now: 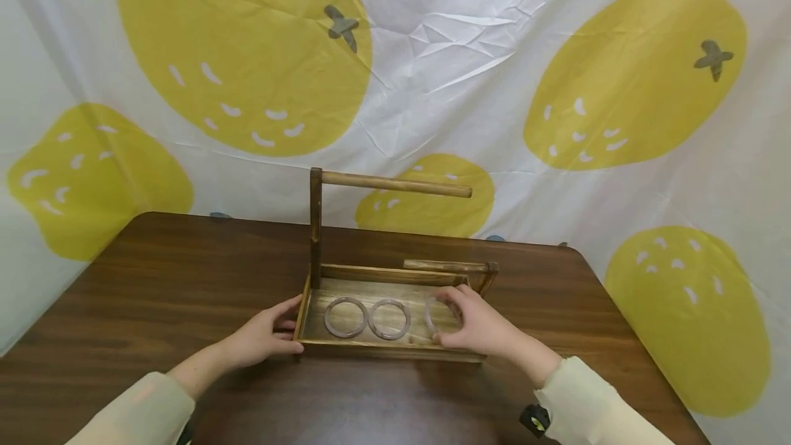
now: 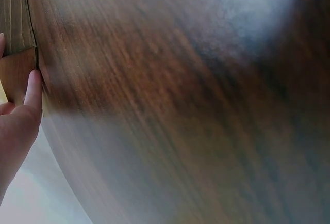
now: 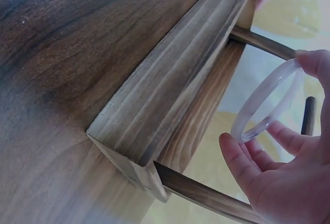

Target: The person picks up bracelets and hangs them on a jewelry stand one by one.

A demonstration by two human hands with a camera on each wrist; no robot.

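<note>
In the head view a wooden bracelet stand with a shallow tray sits on the table. Two pale translucent bangles lie flat side by side in its left and middle part. My right hand pinches a third bangle by its edges, over the tray's right end. The right wrist view shows this pale bangle tilted between thumb and fingertips. My left hand touches the tray's left end with fairly straight fingers, the thumb at the front corner; the left wrist view catches only part of that hand.
A tall post with a horizontal bar rises from the tray's back left. A lower bar stands at the right, close behind my right hand. The brown table ends at a lemon-print cloth behind it.
</note>
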